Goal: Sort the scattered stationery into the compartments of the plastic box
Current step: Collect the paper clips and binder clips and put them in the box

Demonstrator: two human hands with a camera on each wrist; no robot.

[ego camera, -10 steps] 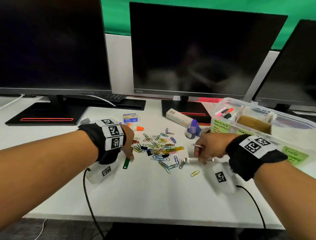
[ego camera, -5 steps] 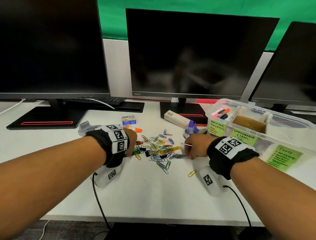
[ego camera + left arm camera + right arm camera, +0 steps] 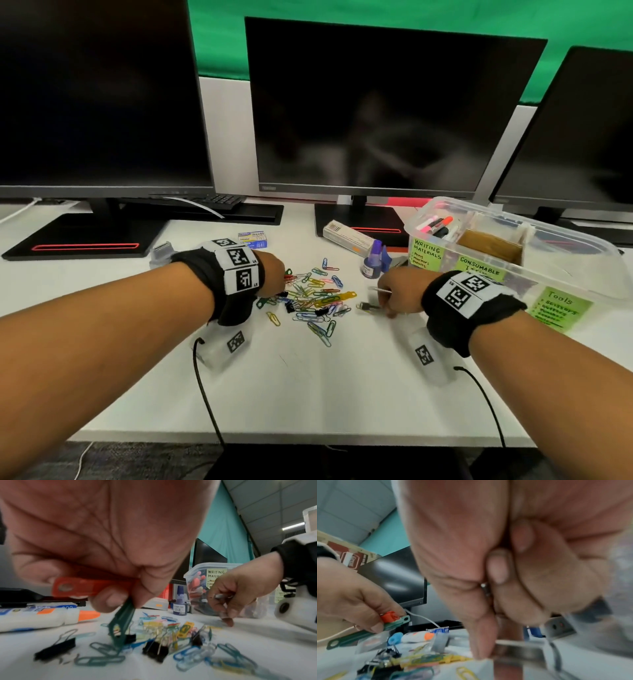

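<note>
A pile of coloured paper clips [image 3: 315, 301] and black binder clips [image 3: 154, 651] lies mid-table. My left hand [image 3: 272, 277] is at the pile's left edge. It pinches an orange plastic strip [image 3: 82, 586] and a green plastic strip [image 3: 121, 623] whose tip touches the clips. My right hand [image 3: 394, 294] is just right of the pile, curled round a silver metal fastener strip [image 3: 518, 651] low over the table. The clear plastic box [image 3: 534, 240] with green labels stands at the right, behind the right wrist. A yellow plastic strip [image 3: 337, 297] lies in the pile.
A purple ink bottle [image 3: 373, 262] and a white carton [image 3: 347, 236] stand between the pile and the box. A glue bottle [image 3: 42, 616] and a staples box [image 3: 253, 238] lie behind the left hand. Three monitors [image 3: 376, 113] line the back.
My left hand has lifted the green strip off the table. The right hand has come left toward the pile with the metal strip. The loose yellow clip near it is out of sight.
</note>
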